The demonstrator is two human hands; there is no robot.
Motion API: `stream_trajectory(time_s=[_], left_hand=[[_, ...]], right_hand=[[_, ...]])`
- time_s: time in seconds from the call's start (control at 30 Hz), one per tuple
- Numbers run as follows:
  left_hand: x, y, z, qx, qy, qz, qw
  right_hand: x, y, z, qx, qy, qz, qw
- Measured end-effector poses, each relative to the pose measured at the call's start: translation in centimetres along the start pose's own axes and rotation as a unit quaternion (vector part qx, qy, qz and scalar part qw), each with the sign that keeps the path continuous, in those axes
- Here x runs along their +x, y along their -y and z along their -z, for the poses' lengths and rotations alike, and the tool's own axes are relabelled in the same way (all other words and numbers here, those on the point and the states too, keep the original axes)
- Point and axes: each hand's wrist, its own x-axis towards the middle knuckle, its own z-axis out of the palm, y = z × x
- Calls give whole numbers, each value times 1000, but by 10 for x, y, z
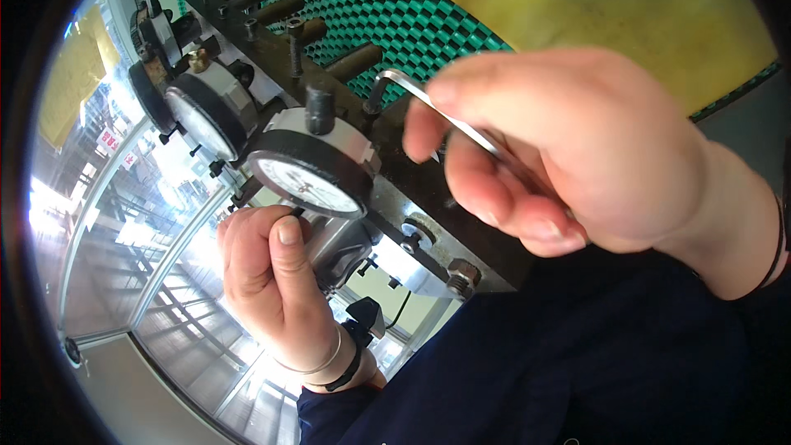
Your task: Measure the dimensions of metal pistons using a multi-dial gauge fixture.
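Note:
My right hand (585, 148) is closed around a silver hex key (474, 130). The key's short bent end points down at a dark screw on the metal fixture (428, 189). Beside the fixture, my left hand (268, 280) is closed, thumb and forefinger pinching a small black knob (298, 212) at the lower rim of the nearest dial indicator (313, 181). That dial indicator has a black bezel, a white face and a black cap on top. The tips of my left fingers are partly hidden behind the thumb.
A second dial indicator (202, 119) and a third, darker one (150, 91) line the fixture farther off. Several rods stick out over a green woven mat (412, 8). A yellowish sheet (593, 0) lies at the far right. A bolt (463, 274) protrudes at the near end.

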Motion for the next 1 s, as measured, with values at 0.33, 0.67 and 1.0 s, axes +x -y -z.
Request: stream_trajectory(time_s=[0.33,0.67,1.0], left_hand=[[12,6,6,62,4,-80,995],[0,3,22,106,-95,-105,984],[-135,28,20,-516,-160,-26,841]], right_hand=[[-16,2,-49,-19,-170,-43,984],[-23,21,-25,-204,-209,34,956],[-18,-76,-147,-802,262,26,536]])
